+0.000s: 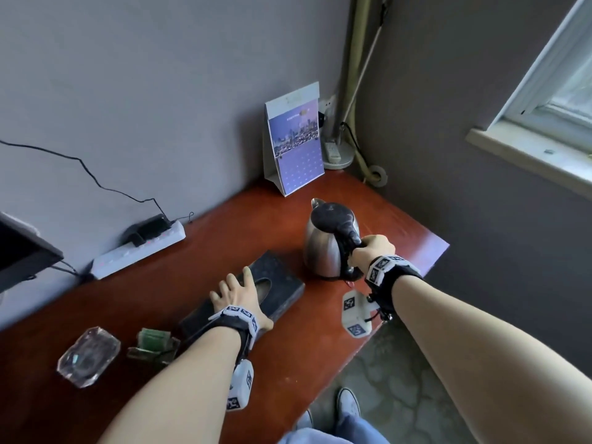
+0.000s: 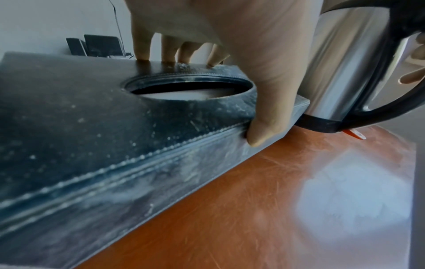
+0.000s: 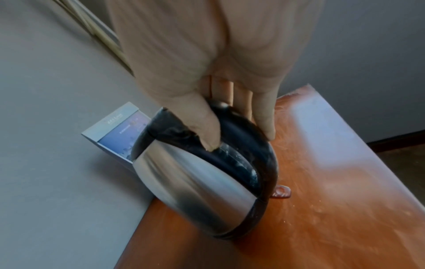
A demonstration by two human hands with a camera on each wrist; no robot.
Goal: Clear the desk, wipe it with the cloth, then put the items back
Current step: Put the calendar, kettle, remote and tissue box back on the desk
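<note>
A steel kettle (image 1: 322,251) with a black lid and handle stands on the red-brown desk (image 1: 304,347) near its right end. My right hand (image 1: 373,249) grips the kettle's handle; in the right wrist view the thumb and fingers of that hand (image 3: 239,138) wrap the handle above the kettle's body (image 3: 195,178). A dusty black tissue box (image 1: 282,278) lies left of the kettle. My left hand (image 1: 238,291) holds it across its width, fingers at the far edge and thumb (image 2: 262,131) on the near wall of the box (image 2: 92,127). No cloth is in view.
A desk calendar (image 1: 294,139) stands at the back against the wall. A white power strip (image 1: 137,251) with plugs lies along the wall to the left. A glass ashtray (image 1: 88,355) and a small green item (image 1: 153,342) sit near the front left. A dark screen (image 1: 22,251) is at the far left.
</note>
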